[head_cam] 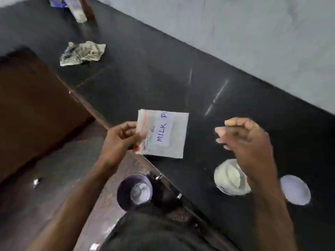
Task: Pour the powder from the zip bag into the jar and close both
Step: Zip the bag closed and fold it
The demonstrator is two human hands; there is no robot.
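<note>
While the left hand (125, 136) pinches the bag (163, 134) by its zip edge between thumb and fingers, the bag hangs flat and slack above the near edge of the counter (145, 84). It is a small clear zip bag with a red strip along its left side and a white label hand-lettered "MILK P..." in blue; the rest of the word runs off the label's top. It looks nearly flat, and I cannot tell whether the zip is sealed.

To the right, the right hand (248, 142) is raised above the counter with its fingers curled loosely inward, gripping nothing that shows; it is blurred. Just below it the jar (229, 178) stands open on the counter, filled with pale powder, its far side hidden by the wrist. The white lid (295, 189) lies flat on the counter just right of the jar, apart from it.

Nearer the body, a dark cup (135, 192) with a white residue in its bottom sits beside the counter's edge.

The counter is glossy black stone with streaks of reflected light, running diagonally along a plain grey wall (235, 24). Farther along it lies a crumpled cloth (82, 53), and at the far end stand some bottles (78, 9), too blurred to read. Left of the counter is a brown wooden panel (30, 105) above a dark floor.
</note>
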